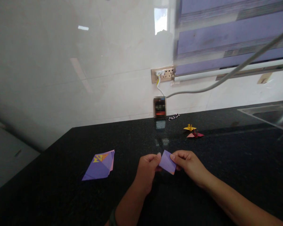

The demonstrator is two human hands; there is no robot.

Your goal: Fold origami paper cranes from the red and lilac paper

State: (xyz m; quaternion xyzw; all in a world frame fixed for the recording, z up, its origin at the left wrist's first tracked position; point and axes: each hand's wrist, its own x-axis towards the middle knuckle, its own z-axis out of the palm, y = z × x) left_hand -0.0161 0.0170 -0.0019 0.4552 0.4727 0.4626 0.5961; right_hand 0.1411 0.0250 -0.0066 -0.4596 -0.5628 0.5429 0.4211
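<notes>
A small folded square of purple paper [167, 162] is held up over the dark countertop, one corner pointing away from me. My left hand [149, 168] pinches its left corner between thumb and fingers. On the opposite side, my right hand [188, 164] grips the right corner, thumb on top. A bit of orange shows at the paper's near tip. Off to the left lies a larger purple sheet [97, 171] with yellow and orange folded pieces on it and pink paper under its right edge.
Behind my right hand sit a yellow paper crane [190, 128] and a red and pink paper crane [195, 135]. A dark phone-like device [159, 108] leans on the wall below a socket [163, 74]. A metal sink [271, 116] is at the right; a grey hose [217, 84] crosses above.
</notes>
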